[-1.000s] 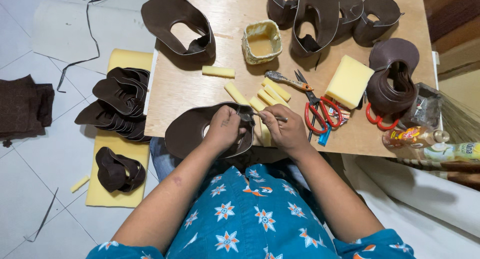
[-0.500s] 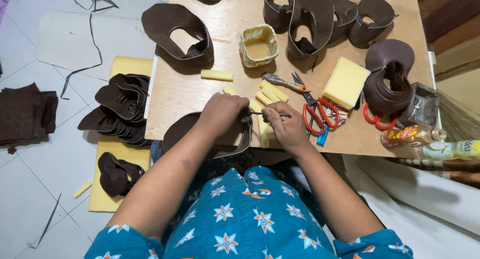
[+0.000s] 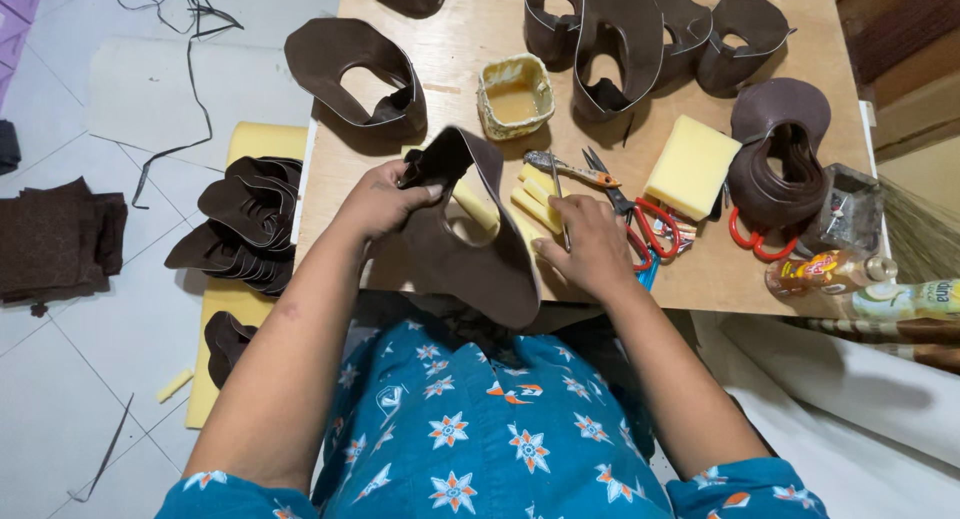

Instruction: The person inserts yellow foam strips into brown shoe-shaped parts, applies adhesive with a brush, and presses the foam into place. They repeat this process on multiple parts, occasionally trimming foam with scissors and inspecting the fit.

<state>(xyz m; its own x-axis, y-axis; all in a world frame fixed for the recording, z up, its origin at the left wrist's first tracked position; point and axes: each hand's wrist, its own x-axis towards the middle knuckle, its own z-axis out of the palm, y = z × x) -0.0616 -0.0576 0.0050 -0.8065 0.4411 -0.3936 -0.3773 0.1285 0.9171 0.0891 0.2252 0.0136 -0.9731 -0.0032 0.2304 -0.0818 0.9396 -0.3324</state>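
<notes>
My left hand (image 3: 385,201) grips the upper edge of a dark brown leather shoe upper (image 3: 470,254) and lifts it off the wooden table (image 3: 470,39). My right hand (image 3: 590,249) rests at the table's front edge and holds a thin metal tool (image 3: 557,194) that points away from me. Yellow foam strips (image 3: 535,199) lie just behind the lifted piece, between my two hands.
A small yellow tub of glue (image 3: 515,97), scissors with red handles (image 3: 640,219), a yellow sponge block (image 3: 692,166) and several more brown uppers (image 3: 355,74) lie on the table. Bottles (image 3: 830,272) stand at its right edge. Stacked leather pieces (image 3: 245,229) sit on foam on the floor at left.
My left hand has raised the brown upper from lying flat to standing up off the table. My right hand has drawn slightly right, still holding the tool.
</notes>
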